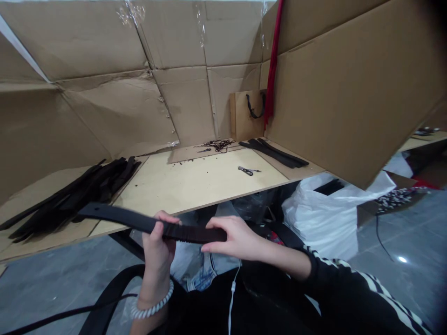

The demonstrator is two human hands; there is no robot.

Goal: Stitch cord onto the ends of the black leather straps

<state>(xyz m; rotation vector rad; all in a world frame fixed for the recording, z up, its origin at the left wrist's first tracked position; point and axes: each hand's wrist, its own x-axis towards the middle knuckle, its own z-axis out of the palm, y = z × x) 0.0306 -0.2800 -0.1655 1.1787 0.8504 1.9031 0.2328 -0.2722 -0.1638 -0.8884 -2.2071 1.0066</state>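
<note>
A long, flat black strip (pixel 129 219) with a hole near its left end stretches across my lap, in front of the table's edge. My left hand (pixel 159 239) grips it around the middle, thumb on top. At the strip's right end, the fingers and thumb of my right hand (pixel 233 237) are closed on it. Between my hands a dark brown, ridged wrapping (pixel 181 232) covers the strip; whether it is cord or fabric I cannot tell. Small thread snips (pixel 247 170) lie on the table beyond my hands.
A heap of dark strips (pixel 80 197) lies on the table (pixel 167 186) at left, several more strips (pixel 275 152) at right. Tangled dark cord (pixel 220 145) sits at the back near a paper bag (pixel 240 114). Cardboard walls (pixel 181 97) enclose the table. A white plastic bag (pixel 321 223) stands below, right.
</note>
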